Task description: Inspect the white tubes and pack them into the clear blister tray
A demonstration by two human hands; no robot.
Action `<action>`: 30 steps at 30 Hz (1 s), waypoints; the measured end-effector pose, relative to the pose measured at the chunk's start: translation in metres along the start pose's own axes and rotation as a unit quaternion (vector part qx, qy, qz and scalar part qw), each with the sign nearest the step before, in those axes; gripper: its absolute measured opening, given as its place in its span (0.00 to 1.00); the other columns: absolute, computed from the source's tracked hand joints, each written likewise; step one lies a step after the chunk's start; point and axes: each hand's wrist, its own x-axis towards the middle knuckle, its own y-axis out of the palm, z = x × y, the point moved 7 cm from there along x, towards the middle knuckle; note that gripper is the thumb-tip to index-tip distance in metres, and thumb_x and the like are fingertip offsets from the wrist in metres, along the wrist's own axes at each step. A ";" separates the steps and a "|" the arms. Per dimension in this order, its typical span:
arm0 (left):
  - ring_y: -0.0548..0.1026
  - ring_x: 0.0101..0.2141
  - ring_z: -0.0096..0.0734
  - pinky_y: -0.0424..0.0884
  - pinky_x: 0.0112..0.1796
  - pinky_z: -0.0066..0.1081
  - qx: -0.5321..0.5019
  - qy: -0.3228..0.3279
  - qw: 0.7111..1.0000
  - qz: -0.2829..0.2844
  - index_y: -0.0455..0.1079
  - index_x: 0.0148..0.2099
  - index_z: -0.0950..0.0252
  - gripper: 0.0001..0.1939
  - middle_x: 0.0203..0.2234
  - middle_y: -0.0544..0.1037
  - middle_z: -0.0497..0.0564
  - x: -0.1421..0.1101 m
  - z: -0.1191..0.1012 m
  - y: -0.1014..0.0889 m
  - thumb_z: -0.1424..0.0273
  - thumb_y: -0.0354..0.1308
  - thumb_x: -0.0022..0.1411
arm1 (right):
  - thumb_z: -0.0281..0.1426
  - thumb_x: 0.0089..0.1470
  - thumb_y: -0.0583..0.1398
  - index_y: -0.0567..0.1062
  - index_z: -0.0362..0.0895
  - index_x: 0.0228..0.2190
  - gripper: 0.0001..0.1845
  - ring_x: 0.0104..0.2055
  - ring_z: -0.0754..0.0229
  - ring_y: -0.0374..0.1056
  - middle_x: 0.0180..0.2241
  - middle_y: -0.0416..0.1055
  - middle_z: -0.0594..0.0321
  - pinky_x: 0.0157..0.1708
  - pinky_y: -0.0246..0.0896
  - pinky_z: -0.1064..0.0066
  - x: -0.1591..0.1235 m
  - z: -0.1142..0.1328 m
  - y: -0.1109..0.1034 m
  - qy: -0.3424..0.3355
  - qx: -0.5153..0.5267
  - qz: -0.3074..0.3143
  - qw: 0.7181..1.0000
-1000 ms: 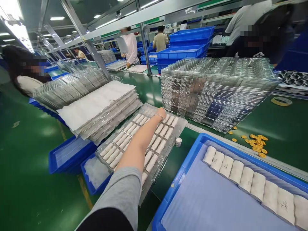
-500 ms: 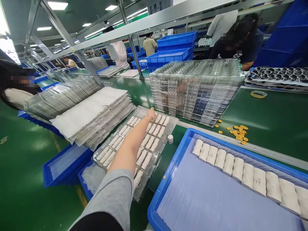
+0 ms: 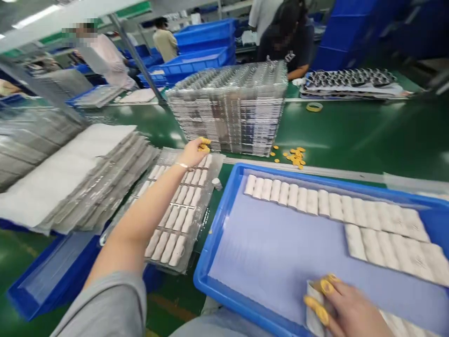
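My left hand reaches over the far end of a clear blister tray filled with rows of white cylindrical parts; its fingers, with yellow fingertip covers, are curled together. My right hand, also with yellow finger covers, grips a white cylindrical part at the near edge of a large blue bin. The bin is lined with a pale sheet and holds rows of the same white parts.
A tall stack of clear trays stands on the green belt behind the bin, with loose yellow finger covers beside it. Stacked trays with white foam sheets lie at left. A single white part stands by the bin. Other people work beyond.
The view has swung right and down. My left hand has lifted off the far end of the blister tray, and my right hand has come into view holding a white part.
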 end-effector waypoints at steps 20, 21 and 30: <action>0.73 0.26 0.27 0.70 0.28 0.28 -0.497 -0.188 0.702 0.475 0.70 0.43 0.64 0.29 0.27 0.74 0.47 -0.299 -0.179 0.221 0.71 0.76 0.37 | 0.39 0.54 0.60 0.70 0.45 0.21 0.14 0.22 0.60 0.57 0.19 0.66 0.65 0.24 0.49 0.69 0.089 -0.026 -0.082 0.260 0.313 -0.135 0.903; 0.72 0.25 0.26 0.69 0.26 0.27 -0.499 -0.211 0.707 0.455 0.70 0.41 0.65 0.28 0.26 0.74 0.46 -0.302 -0.176 0.223 0.72 0.76 0.36 | 0.39 0.53 0.60 0.73 0.45 0.24 0.12 0.24 0.59 0.59 0.21 0.68 0.64 0.26 0.51 0.69 0.089 -0.026 -0.082 0.269 0.329 -0.144 0.894; 0.80 0.37 0.43 0.77 0.40 0.48 -0.570 -0.345 0.614 0.422 0.72 0.49 0.67 0.28 0.41 0.80 0.57 -0.309 -0.154 0.230 0.73 0.74 0.43 | 0.46 0.46 0.67 0.71 0.46 0.45 0.27 0.30 0.59 0.67 0.33 0.72 0.64 0.28 0.63 0.70 0.081 -0.051 -0.037 0.400 0.591 -0.179 0.678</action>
